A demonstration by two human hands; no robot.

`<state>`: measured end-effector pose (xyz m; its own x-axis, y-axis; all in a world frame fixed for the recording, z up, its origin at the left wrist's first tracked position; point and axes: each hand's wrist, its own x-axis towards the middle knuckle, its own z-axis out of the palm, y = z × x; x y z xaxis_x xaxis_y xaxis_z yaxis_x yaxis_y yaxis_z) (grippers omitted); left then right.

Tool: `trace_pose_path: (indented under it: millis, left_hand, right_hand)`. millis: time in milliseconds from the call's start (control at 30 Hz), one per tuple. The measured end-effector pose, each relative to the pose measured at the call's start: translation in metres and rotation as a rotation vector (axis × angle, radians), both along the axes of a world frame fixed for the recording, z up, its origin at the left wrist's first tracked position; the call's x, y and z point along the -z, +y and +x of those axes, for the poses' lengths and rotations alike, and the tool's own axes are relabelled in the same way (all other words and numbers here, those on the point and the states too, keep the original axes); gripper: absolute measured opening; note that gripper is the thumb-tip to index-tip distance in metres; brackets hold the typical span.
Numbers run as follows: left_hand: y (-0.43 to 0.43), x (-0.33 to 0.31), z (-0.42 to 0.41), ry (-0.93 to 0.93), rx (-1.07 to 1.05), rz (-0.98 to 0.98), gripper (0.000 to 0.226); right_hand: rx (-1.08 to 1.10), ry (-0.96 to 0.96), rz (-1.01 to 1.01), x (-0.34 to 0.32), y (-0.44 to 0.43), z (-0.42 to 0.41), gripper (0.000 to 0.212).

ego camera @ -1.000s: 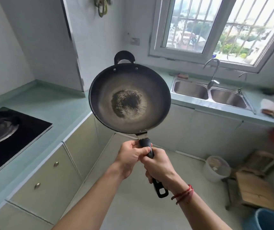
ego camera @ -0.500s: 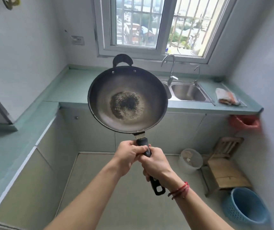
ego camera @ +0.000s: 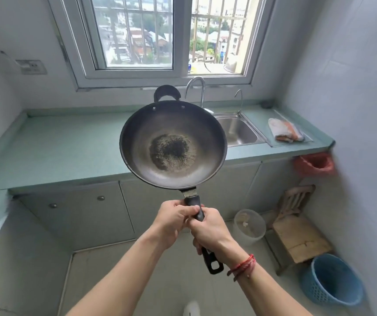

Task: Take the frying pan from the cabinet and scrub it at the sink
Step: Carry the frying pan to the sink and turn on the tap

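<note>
A dark round frying pan (ego camera: 205, 137) with a burnt black patch in its middle is held up in front of me, level with the counter. My left hand (ego camera: 173, 218) grips the black handle near the pan. My right hand (ego camera: 210, 231) grips the same handle just behind it; the handle's end loop sticks out below my wrist. Behind the pan's right edge lies the steel sink (ego camera: 240, 131), partly hidden, with a curved tap (ego camera: 197, 87) above it.
A green counter (ego camera: 64, 147) runs under the window with grey cabinets (ego camera: 80, 213) below. A cloth (ego camera: 284, 133) lies right of the sink. On the floor at right stand a clear tub (ego camera: 249, 226), a wooden stool (ego camera: 299, 238) and a blue basket (ego camera: 331, 279). A red bag (ego camera: 314, 163) hangs there.
My view has turned right from the stove side to face the sink counter, which is now closer. Both hands keep the same grip on the pan handle.
</note>
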<state>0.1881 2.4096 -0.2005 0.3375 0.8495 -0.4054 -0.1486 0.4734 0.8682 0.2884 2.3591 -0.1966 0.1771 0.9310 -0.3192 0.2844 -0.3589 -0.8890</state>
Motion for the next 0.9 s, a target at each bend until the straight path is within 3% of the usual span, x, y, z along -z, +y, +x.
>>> trace_pose_path:
  millis: [400, 500, 633, 767, 900]
  left_hand:
    - [0.181, 0.027, 0.073, 0.223, -0.054, -0.077, 0.026]
    - [0.211, 0.038, 0.084, 0.262, -0.047, -0.118, 0.008]
    - [0.249, 0.049, 0.092, 0.281, -0.029, -0.145, 0.008]
    - [0.289, 0.060, 0.096, 0.283, -0.055, -0.178, 0.026]
    - [0.333, 0.076, 0.098, 0.287, -0.013, -0.189, 0.011]
  right_hand:
    - [-0.028, 0.080, -0.126, 0.033, 0.184, 0.073, 0.023]
    - [-0.044, 0.090, -0.170, 0.044, 0.214, 0.085, 0.023]
    - [-0.066, 0.081, -0.220, 0.058, 0.254, 0.094, 0.024]
    - [-0.048, 0.111, -0.266, 0.066, 0.293, 0.097, 0.019]
    - [-0.054, 0.096, -0.279, 0.075, 0.336, 0.099, 0.015]
